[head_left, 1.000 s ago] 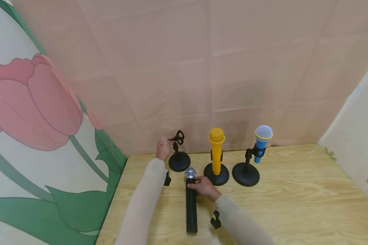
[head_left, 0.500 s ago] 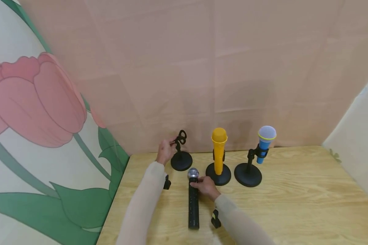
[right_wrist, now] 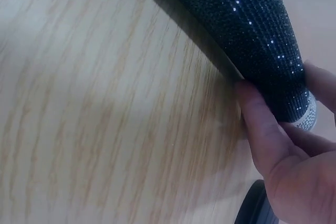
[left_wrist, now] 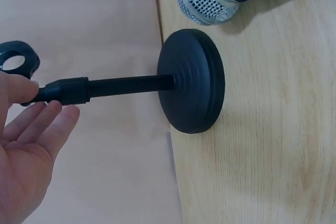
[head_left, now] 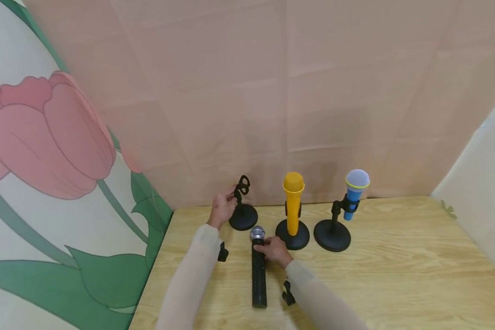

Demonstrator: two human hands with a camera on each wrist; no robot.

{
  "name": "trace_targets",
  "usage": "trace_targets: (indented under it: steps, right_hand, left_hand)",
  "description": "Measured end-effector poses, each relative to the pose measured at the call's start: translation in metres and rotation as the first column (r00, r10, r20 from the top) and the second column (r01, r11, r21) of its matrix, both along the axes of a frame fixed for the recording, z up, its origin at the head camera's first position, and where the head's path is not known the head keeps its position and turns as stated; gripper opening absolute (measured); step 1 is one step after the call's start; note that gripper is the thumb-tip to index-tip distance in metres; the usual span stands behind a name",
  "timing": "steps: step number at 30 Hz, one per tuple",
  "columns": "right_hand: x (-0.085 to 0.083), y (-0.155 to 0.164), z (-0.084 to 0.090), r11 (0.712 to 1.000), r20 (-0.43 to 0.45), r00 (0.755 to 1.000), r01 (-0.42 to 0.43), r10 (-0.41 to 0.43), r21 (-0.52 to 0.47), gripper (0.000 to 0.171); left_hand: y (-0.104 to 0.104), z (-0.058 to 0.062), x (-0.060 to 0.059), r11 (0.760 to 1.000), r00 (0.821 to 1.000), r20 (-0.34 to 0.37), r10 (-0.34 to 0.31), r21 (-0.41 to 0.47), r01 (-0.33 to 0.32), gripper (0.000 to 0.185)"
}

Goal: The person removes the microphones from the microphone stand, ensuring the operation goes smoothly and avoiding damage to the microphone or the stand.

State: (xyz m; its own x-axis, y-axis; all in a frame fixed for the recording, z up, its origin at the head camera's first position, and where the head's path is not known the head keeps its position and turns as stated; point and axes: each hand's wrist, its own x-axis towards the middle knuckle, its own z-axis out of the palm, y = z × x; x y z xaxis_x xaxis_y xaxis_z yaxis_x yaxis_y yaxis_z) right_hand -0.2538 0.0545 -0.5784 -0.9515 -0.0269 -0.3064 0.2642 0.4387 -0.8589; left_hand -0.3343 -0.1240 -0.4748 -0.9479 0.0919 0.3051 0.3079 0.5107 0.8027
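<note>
We see a black microphone (head_left: 258,270) lying flat on the wooden table (head_left: 396,275), its glittery, sequin-like barrel running toward us and its silver mesh head (head_left: 257,233) pointing at the back wall. The right hand (head_left: 275,251) grips it just below the head; in the right wrist view the thumb (right_wrist: 260,124) and fingers curl round the sparkling barrel, pinching it against the pale, grained wood.

The left hand (head_left: 222,207) is at the empty black stand (head_left: 243,211), a matte round disc base with a thin smooth post and a ringed clip (head_left: 243,184) on top. In the left wrist view its fingers (left_wrist: 50,124) lie nearly straight and relaxed against the upper part of the post, the thumb touching beside the clip; they are not wrapped round it.

To the right, a smooth orange microphone (head_left: 292,201) stands upright in a second disc-based stand (head_left: 293,240), and a blue microphone (head_left: 354,192) with a pale rounded head sits tilted in a third stand (head_left: 332,233). The mesh head of the black microphone lies just in front of the empty stand's base, near it.

Behind hangs a creased pink cloth backdrop (head_left: 313,91); at left is a panel with a printed tulip (head_left: 45,133).
</note>
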Motion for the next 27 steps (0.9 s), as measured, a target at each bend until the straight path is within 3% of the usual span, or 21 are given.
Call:
trace_targets:
  steps: [7, 14, 21, 27]
  right_hand:
    - [0.003, 0.002, 0.002, 1.000, 0.007, 1.000, -0.028, 0.028, -0.012, 0.041]
    - [0.004, 0.004, 0.002, 0.999, 0.018, 0.999, -0.034, 0.034, -0.010, 0.048]
    - [0.005, 0.008, 0.004, 0.998, -0.003, 0.999, -0.051, 0.051, 0.036, 0.061]
    - [0.008, 0.014, 0.012, 0.984, -0.068, 0.992, -0.095, 0.106, 0.150, 0.062]
  left_hand:
    - [-0.002, -0.007, 0.003, 1.000, 0.998, -0.056, 0.005, 0.008, -0.004, 0.044]
    - [-0.004, -0.021, 0.010, 0.998, 0.998, -0.058, -0.015, 0.065, 0.019, 0.049]
    - [0.000, -0.028, 0.021, 0.998, 1.000, 0.030, -0.004, 0.057, 0.003, 0.046]
    - [0.003, -0.031, 0.028, 0.998, 0.996, 0.078, -0.052, 0.038, 0.049, 0.042]
